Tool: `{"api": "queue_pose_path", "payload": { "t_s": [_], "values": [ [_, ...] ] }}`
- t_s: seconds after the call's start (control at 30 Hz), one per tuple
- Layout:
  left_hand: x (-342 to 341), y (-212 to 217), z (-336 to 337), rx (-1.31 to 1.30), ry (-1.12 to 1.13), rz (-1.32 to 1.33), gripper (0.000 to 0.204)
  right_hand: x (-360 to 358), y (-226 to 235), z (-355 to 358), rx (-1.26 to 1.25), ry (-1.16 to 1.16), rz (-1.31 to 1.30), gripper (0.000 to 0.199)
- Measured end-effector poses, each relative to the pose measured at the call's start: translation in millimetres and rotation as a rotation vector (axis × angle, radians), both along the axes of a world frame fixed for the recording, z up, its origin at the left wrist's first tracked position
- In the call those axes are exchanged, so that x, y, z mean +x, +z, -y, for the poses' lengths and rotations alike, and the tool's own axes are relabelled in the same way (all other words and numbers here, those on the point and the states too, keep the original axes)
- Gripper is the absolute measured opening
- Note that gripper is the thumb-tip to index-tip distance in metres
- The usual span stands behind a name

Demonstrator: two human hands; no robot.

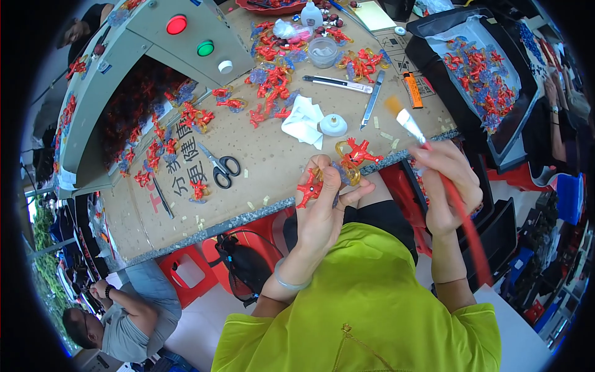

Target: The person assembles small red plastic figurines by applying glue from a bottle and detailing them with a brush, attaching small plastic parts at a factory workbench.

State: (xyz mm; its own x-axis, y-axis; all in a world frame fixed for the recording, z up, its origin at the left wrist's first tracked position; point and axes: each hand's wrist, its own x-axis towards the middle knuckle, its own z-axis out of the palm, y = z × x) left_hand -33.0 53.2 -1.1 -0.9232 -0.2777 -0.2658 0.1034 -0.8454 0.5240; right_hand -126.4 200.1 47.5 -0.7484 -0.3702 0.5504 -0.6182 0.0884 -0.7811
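Note:
My left hand (320,214) pinches small red plastic figures with translucent yellow and blue parts. One red figure (359,152) sticks out past the fingertips, and another red figure (308,188) shows against the palm and fingers. My right hand (451,183) is closed around a paintbrush (447,186) with a red handle, a white metal collar and tan bristles. The bristles point toward the table, apart from the figures. On the table ahead of my left hand are a crumpled white tissue (303,122) and a small white dome-shaped cap (333,125).
A grey-green machine (186,59) with a red and a green button stands at the left. Scissors (222,166), a utility knife (338,84), a slim blade (373,99) and an orange lighter (412,90) lie about. Many figures fill a black tray (427,59). Another person (133,310) sits lower left.

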Motion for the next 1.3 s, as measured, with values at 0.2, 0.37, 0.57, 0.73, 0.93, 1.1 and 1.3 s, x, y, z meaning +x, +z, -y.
{"api": "queue_pose_path", "payload": {
  "t_s": [0.2, 0.37, 0.57, 0.73, 0.93, 1.1, 1.3],
  "values": [
    [-5, 2, -7, -0.031, -0.042, 0.003, 0.013, 2, -19, 6, -0.109, 0.073, 0.4, 0.019],
    [-9, 2, -11, -0.047, -0.063, -0.017, 0.013, 3, -21, 6, -0.122, 0.033, 0.444, 0.015],
    [-8, 6, -12, -0.024, -0.098, -0.013, 0.011, 7, -26, 5, -0.211, 0.033, 0.466, 0.011],
    [-7, 5, -13, -0.003, -0.122, -0.017, 0.01, 9, -24, 0, -0.27, 0.054, 0.484, 0.012],
    [-6, 0, -9, 0.019, -0.228, -0.03, 0.019, 2, -34, -9, -0.322, 0.116, 0.503, 0.016],
    [-4, -16, -6, 0.41, -0.531, -0.174, 0.045, -8, -47, -16, -0.445, 0.277, 0.392, 0.021],
    [-5, -17, -5, 0.474, -0.641, -0.167, 0.053, -14, -56, -20, -0.433, 0.328, 0.337, 0.021]
  ]
}}
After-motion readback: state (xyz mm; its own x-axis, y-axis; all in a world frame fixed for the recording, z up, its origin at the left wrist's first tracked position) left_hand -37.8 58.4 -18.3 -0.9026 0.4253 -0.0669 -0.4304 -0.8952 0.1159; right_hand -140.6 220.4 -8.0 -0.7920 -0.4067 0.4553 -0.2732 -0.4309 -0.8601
